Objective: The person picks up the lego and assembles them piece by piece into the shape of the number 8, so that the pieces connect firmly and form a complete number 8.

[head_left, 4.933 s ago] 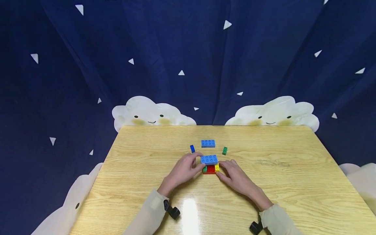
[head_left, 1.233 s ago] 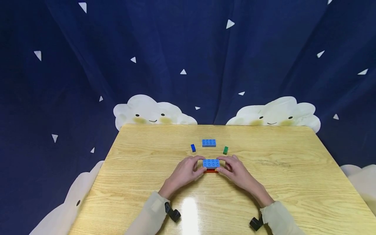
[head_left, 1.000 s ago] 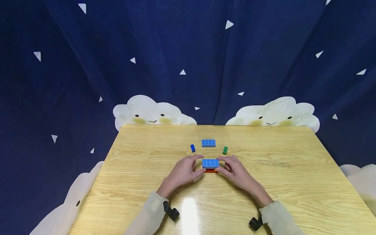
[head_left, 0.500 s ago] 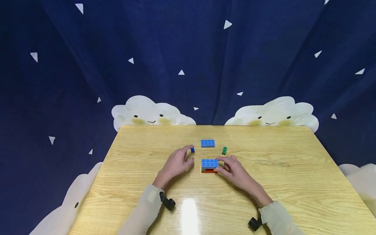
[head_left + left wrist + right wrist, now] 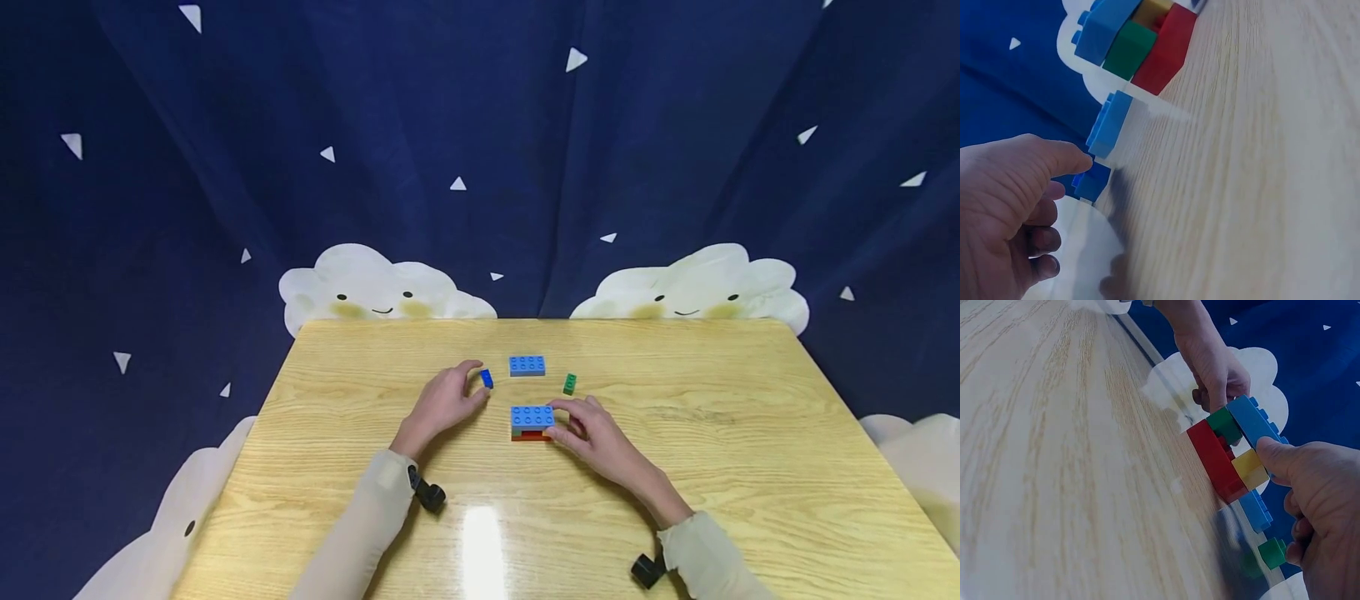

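A stack of toy building bricks stands on the table: a red brick below, a small green brick and a yellow brick as two ends, and a light blue brick bridging them. My right hand holds the bridge's right end, thumb on the near side and index finger behind. My left hand is off the stack, thumb and index finger spread around a small dark blue brick. In the left wrist view, the thumb overlaps that brick's upper edge.
Behind the stack lies a second light blue brick. A small green brick lies to its right. The wooden table ends at a dark blue curtain printed with white clouds and triangles.
The light blue brick has come down square across the green and yellow bricks. My left hand has let go of it and moved left to the small dark blue brick; my right hand stays.
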A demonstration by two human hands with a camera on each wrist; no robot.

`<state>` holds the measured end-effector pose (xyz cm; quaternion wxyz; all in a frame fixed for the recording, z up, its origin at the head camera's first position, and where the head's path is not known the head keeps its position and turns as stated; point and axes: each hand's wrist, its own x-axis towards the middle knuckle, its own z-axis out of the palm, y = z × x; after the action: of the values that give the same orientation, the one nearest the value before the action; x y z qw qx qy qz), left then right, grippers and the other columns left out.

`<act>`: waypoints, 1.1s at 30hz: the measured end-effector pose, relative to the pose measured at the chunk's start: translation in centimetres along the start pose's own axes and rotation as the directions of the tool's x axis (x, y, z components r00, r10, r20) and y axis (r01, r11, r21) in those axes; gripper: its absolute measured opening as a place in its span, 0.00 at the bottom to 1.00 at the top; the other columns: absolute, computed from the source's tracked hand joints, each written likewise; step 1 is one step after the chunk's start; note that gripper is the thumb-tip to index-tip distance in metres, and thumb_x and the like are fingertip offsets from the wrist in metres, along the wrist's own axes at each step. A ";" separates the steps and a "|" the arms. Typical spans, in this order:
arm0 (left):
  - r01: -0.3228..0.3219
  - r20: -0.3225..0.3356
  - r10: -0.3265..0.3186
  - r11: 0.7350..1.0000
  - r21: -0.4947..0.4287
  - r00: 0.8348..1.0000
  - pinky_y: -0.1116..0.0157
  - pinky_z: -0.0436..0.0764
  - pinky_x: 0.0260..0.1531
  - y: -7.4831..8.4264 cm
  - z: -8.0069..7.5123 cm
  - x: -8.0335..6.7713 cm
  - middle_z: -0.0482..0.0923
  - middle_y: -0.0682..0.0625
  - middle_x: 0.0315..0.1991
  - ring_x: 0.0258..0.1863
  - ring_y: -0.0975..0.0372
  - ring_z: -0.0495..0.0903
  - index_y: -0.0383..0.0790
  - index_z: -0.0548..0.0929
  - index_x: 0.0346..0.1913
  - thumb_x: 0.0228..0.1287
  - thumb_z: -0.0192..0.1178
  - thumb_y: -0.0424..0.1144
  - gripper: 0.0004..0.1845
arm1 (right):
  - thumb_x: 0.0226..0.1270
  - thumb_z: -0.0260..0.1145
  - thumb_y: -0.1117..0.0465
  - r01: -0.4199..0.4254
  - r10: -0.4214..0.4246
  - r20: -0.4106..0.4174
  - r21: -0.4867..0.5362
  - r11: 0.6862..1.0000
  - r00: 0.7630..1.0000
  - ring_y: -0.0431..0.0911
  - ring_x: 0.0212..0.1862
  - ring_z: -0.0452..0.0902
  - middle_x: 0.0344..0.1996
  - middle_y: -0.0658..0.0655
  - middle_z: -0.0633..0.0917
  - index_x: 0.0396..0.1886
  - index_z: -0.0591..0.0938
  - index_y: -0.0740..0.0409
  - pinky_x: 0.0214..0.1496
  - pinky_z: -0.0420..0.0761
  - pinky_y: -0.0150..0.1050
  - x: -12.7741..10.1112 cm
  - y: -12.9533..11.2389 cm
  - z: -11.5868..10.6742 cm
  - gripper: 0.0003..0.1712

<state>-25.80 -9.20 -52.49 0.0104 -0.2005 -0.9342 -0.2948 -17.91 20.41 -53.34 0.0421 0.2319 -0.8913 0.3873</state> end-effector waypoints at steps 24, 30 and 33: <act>0.033 0.042 -0.034 0.999 0.010 0.999 0.65 0.60 0.20 -0.1 0.5 0.8 0.68 0.55 0.19 0.18 0.64 0.63 0.38 0.81 0.67 0.73 0.67 0.45 0.25 | 0.72 0.71 0.48 -0.005 0.005 0.002 0.002 1.000 1.000 0.40 0.33 0.61 0.22 0.42 0.67 0.64 0.82 0.50 0.40 0.65 0.39 0.0 -0.2 0.0 0.25; 0.020 0.046 -0.020 1.000 -0.001 0.999 0.65 0.61 0.21 0.1 0.3 0.4 0.68 0.56 0.19 0.19 0.64 0.63 0.39 0.81 0.66 0.73 0.67 0.45 0.24 | 0.72 0.71 0.49 -0.003 0.003 0.001 0.004 1.000 1.000 0.40 0.32 0.61 0.22 0.42 0.67 0.64 0.82 0.50 0.39 0.64 0.39 0.0 -0.2 -0.1 0.24; 0.008 0.048 -0.007 1.000 -0.018 0.999 0.65 0.61 0.20 0.4 0.2 0.0 0.68 0.57 0.18 0.18 0.65 0.63 0.40 0.82 0.65 0.73 0.66 0.45 0.23 | 0.72 0.71 0.49 0.002 -0.002 0.000 0.006 1.000 1.000 0.40 0.32 0.61 0.22 0.42 0.67 0.64 0.82 0.50 0.39 0.64 0.39 0.0 -0.2 0.0 0.24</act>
<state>-25.66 -8.81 -52.47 -0.0149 -0.2039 -0.9323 -0.2984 -17.82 20.30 -53.19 0.0419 0.2329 -0.8899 0.3901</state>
